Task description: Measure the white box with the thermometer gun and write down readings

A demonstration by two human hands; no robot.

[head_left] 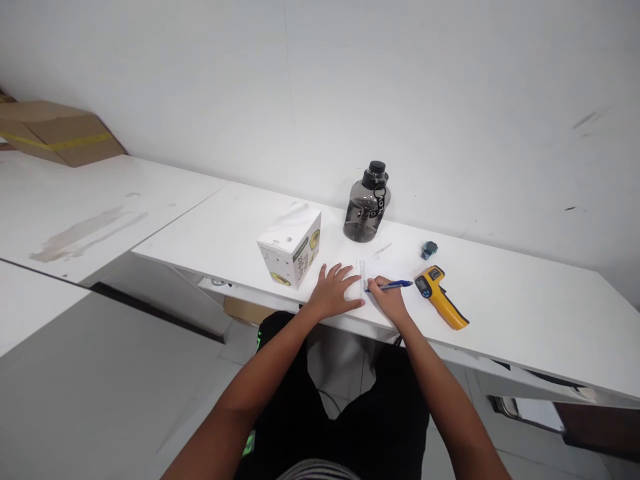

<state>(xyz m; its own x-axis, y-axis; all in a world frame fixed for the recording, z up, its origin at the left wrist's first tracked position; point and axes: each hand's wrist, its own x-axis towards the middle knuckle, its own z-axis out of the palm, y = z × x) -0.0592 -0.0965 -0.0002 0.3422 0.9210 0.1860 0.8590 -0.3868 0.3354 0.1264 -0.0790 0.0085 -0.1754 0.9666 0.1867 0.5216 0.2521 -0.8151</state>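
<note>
My right hand [389,299] is closed around a blue pen [397,285], its tip down on a white sheet of paper [363,270] that bears small dark writing. Flat on the paper's left side lies my left hand [334,292], fingers spread. Just left of that hand stands a white box [290,245] with avocado pictures and print on its sides. A yellow infrared thermometer gun [443,299] rests on the table to the right of the pen. The paper's edges are hard to make out against the white table.
Behind the hands, a dark see-through water jug [367,203] stands near the wall. A small blue-green object, possibly a watch [429,250], lies beyond the thermometer. On the adjoining table [165,180] at far left sits a cardboard box [60,133] with yellow tape.
</note>
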